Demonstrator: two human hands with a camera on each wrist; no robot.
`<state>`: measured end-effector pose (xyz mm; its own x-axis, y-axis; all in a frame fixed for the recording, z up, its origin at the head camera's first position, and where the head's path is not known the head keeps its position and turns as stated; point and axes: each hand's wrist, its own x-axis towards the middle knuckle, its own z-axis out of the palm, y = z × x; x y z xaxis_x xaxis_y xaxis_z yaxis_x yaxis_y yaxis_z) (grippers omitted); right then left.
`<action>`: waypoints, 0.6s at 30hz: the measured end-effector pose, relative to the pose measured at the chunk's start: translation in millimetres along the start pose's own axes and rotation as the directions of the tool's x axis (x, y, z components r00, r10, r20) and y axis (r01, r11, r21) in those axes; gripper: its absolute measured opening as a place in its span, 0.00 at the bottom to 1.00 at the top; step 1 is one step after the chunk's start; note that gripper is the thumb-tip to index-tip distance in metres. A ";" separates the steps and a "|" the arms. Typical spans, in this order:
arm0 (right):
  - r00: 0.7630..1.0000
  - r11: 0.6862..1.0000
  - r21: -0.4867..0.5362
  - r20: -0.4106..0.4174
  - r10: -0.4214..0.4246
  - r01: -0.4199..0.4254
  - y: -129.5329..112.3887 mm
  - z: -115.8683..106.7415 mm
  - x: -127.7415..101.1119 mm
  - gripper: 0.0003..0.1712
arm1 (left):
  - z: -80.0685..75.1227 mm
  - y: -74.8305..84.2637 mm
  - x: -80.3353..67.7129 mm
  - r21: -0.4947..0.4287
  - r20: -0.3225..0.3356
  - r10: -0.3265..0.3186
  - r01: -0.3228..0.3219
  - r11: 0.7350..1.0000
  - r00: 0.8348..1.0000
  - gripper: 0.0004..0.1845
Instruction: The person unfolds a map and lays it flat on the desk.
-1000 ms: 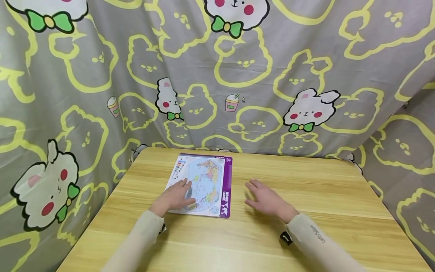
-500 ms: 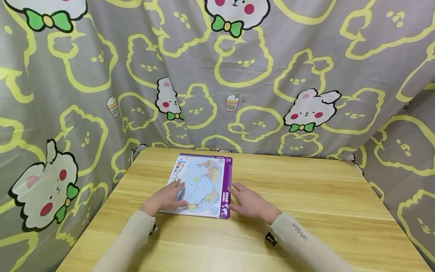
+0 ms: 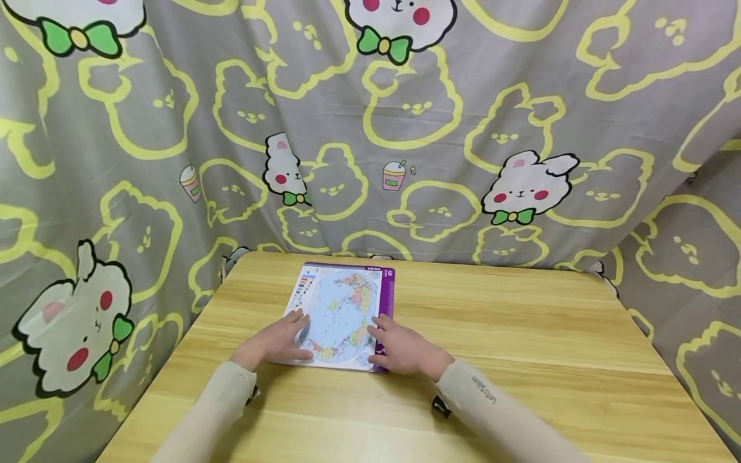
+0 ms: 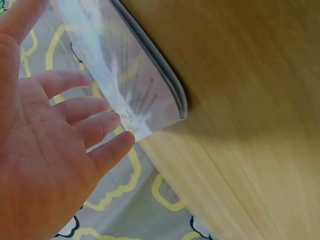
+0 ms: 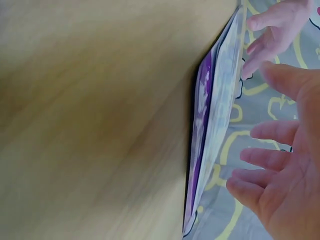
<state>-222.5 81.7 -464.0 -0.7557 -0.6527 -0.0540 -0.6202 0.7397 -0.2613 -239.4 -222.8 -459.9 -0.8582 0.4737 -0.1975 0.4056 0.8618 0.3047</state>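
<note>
A flat world map [image 3: 336, 315] with a purple right margin lies on the wooden table, left of its middle. In the left wrist view the map's edge [image 4: 155, 60] shows stacked thin layers. My left hand [image 3: 272, 342] is at its lower left corner, fingers spread and holding nothing. Over the purple margin is my right hand [image 3: 408, 347], fingers apart and slightly bent. The right wrist view shows this right hand [image 5: 290, 160] raised above the map's surface [image 5: 220, 110]. Whether the left fingertips touch the map I cannot tell.
The light wooden table [image 3: 521, 321] extends to the right of the map and in front of it. A grey curtain [image 3: 428, 212] with yellow outlines and rabbit faces hangs behind the table and at both sides.
My right hand has moved left from the bare table to over the map's purple margin. My left hand has shifted slightly left. The map stays in place.
</note>
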 end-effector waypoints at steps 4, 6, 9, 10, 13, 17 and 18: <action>1.000 1.000 -0.010 0.014 -0.020 0.020 -3.6 3.5 4.6 0.38 | 1.8 -2.4 -1.0 -0.019 0.007 -0.009 0.009 1.000 1.000 0.48; 0.999 0.999 -0.021 0.022 -0.024 0.025 -5.4 5.2 6.2 0.38 | 3.3 -3.6 -1.0 -0.029 0.018 -0.020 0.021 0.999 1.000 0.48; 0.999 0.999 -0.031 0.034 -0.035 0.036 -8.9 6.3 7.9 0.37 | 4.9 -4.8 -1.6 -0.037 0.030 -0.025 0.026 0.999 0.999 0.49; 0.999 0.998 -0.037 0.035 -0.042 0.044 -10.1 6.7 8.6 0.37 | 5.6 -5.3 -1.8 -0.036 0.032 -0.022 0.023 0.999 0.999 0.49; 0.998 0.997 -0.040 0.033 -0.061 0.063 -13.5 7.3 10.8 0.36 | 6.6 -6.1 -2.9 -0.031 0.038 -0.030 0.031 0.999 0.999 0.48; 0.997 0.996 -0.048 0.026 -0.075 0.077 -15.9 10.4 14.5 0.36 | 6.7 -7.1 -3.7 -0.031 0.039 -0.024 0.026 0.999 0.999 0.47; 0.997 0.996 -0.046 0.026 -0.077 0.078 -16.2 11.4 15.5 0.36 | 6.6 -7.2 -3.8 -0.031 0.040 -0.024 0.026 0.999 0.999 0.47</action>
<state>-221.8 57.8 -471.6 -0.7001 -0.7116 -0.0593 -0.6861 0.6934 -0.2201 -237.0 -229.6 -467.5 -0.8545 0.4595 -0.2422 0.3735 0.8676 0.3283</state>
